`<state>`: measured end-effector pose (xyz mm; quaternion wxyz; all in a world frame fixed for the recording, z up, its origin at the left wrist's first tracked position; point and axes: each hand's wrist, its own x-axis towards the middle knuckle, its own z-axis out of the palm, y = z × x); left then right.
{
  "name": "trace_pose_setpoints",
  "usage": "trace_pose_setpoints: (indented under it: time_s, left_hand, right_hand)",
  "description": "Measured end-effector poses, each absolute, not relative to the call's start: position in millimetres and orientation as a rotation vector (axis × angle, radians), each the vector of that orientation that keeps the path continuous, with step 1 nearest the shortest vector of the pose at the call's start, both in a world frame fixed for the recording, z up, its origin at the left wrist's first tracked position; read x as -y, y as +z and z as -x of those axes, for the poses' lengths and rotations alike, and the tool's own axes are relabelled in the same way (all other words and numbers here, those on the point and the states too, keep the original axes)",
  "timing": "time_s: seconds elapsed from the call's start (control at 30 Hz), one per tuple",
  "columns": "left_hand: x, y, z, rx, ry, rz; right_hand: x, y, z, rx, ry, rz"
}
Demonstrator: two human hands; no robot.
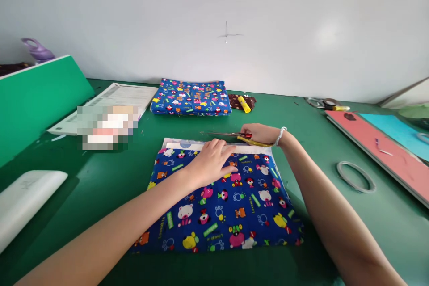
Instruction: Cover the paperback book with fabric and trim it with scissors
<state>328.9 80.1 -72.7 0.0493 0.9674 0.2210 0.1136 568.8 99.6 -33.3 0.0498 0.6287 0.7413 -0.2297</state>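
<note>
A blue cartoon-print fabric point(228, 205) lies flat on the green table point(110, 187) in front of me. Its far edge shows a white strip. My left hand point(211, 161) presses flat on the fabric near that far edge, fingers spread. Just beyond the edge, my right hand point(261, 133) grips scissors point(231, 135) with yellow and red handles. Their blades point left along the white strip. A white bracelet circles my right wrist.
A folded stack of the same print point(191, 97) sits at the back with a yellow glue stick point(244, 104) beside it. Papers point(114, 100) and a green board point(36, 98) lie left; a white case point(23, 199) near left. A wire ring point(355, 177) and coral board point(378, 152) lie right.
</note>
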Motion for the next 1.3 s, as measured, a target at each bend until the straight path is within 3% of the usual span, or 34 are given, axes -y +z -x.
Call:
trace_pose_setpoints:
  time_s: [0.47, 0.67, 0.87, 1.1, 1.3]
  left_hand:
    - [-90, -73, -325, -0.711, 0.370, -2.901]
    - [-83, -51, -274, -0.742, 0.459, -2.936]
    - [-92, -59, -203, -1.141, 0.466, -2.775]
    - [-109, -80, -194, -1.092, 0.505, -2.684]
    - [-117, -80, -191, -1.030, 0.542, -2.644]
  right_hand:
    - [-101, -30, -566, -2.324, -0.585, -1.970]
    - [-66, -10, -593, -2.349, -0.644, -2.188]
    - [-11, -47, -603, -2.267, -0.595, -2.382]
    - [-3, -68, -604, -2.359, -0.665, -2.616]
    - [-10, -72, -589, -2.445, -0.474, -2.872]
